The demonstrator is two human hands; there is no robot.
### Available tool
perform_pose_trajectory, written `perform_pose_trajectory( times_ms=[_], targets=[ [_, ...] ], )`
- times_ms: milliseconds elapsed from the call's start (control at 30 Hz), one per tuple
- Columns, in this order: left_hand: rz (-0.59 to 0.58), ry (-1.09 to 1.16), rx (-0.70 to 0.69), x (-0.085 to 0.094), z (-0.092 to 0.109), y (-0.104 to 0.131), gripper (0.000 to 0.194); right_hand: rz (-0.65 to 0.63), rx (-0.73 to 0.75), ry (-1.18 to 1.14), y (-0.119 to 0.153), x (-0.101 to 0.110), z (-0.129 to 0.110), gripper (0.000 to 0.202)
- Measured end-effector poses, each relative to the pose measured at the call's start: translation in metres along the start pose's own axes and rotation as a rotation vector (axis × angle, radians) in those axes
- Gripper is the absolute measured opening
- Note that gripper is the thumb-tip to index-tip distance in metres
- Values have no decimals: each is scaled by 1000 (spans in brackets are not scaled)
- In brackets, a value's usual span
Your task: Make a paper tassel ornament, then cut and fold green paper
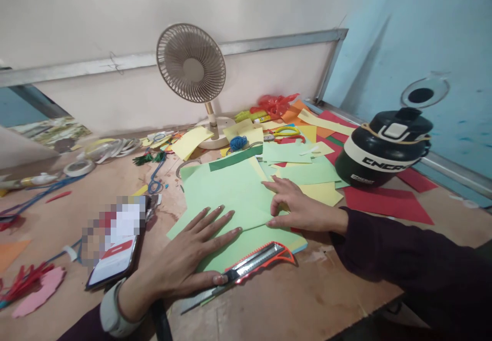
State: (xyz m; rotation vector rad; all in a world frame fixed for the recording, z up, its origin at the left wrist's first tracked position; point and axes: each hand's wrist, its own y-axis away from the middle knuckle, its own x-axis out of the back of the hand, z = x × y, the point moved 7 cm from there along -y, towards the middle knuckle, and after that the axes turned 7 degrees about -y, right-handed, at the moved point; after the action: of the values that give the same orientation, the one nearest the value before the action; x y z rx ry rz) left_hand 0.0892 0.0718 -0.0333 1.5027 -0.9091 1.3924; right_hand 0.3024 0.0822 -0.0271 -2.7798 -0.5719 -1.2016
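Note:
Several light green paper sheets (226, 192) lie stacked on the table in front of me. My left hand (196, 254) rests on them with its fingers spread, the thumb touching the black end of an orange cutter (261, 261). At the right edge of the top sheet is my right hand (294, 205), its thumb and index finger apart near the fold, the other fingers partly raised. Nothing shows between its fingers. A dark green strip (236, 158) lies across the far edge of the sheets.
A phone (119, 243) lies left of my left hand. A beige fan (192, 69) stands at the back, with blue yarn (238, 143) and yellow scissors (286, 132) nearby. At right, a black bottle (384, 148) stands beside red paper (388, 203). Tape rolls (79, 168) sit at left.

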Motion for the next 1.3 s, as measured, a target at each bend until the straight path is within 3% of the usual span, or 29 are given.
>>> perform_pose_trajectory(
  times_ms=[800,1300],
  targets=[
    [9,-19,93,-1,-5,2,81,1,16,-2,-2,-7,3,44],
    [46,-69,86,2,-4,-1,78,-2,15,12,-2,-7,1,35]
  ],
)
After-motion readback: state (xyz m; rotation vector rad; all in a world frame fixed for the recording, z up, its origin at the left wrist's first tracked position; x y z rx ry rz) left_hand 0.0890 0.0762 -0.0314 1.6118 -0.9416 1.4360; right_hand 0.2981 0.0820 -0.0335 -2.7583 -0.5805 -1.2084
